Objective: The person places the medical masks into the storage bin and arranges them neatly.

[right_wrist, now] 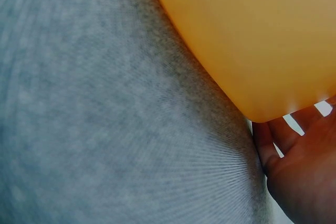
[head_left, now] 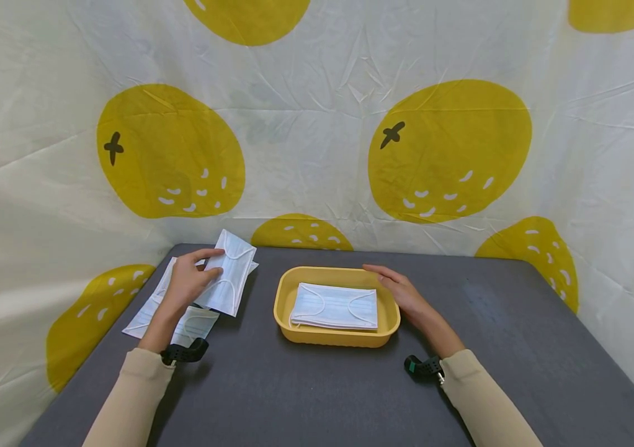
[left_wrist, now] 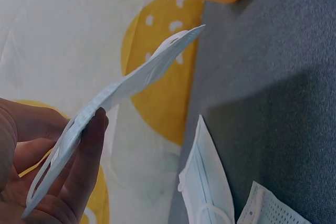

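A dark grey table [head_left: 317, 397] carries everything, backed by a white cloth [head_left: 317, 124] printed with yellow fruit. Near the middle of the tabletop stands a yellow tray [head_left: 282, 298] with a face mask [head_left: 335, 307] lying flat inside. The right hand [head_left: 401, 290] rests against the tray's right rim, fingers straight. At the left edge lie loose masks [head_left: 149, 310]. Above them the left hand [head_left: 188, 279] pinches a lifted mask [head_left: 230, 273] between thumb and fingers.
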### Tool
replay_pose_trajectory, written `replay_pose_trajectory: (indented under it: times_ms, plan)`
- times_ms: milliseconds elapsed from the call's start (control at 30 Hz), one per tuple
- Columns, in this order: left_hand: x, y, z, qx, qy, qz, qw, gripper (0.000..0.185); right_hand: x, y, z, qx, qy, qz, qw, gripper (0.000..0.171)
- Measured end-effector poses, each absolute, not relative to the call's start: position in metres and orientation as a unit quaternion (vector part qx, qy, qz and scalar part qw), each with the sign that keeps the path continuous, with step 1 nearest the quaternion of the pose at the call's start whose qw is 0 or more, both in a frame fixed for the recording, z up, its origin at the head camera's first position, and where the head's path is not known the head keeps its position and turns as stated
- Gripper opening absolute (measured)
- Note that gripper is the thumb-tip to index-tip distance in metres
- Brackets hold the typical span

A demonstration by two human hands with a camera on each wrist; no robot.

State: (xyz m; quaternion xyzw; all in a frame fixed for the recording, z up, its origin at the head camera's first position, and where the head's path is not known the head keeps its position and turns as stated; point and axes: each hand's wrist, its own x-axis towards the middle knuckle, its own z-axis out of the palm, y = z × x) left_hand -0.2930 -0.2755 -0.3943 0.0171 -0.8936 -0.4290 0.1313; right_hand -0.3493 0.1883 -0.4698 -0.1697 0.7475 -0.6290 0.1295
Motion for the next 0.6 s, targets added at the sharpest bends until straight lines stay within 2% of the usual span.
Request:
replay_pose_trajectory:
  times_ms: [600]
  plan:
    - [-0.289,-0.264,-0.384,0.008,-0.888,-0.438,0.139,0.041,-0.350,0.187,-0.468,-0.165,0.745,-0.633,0.129,0.044]
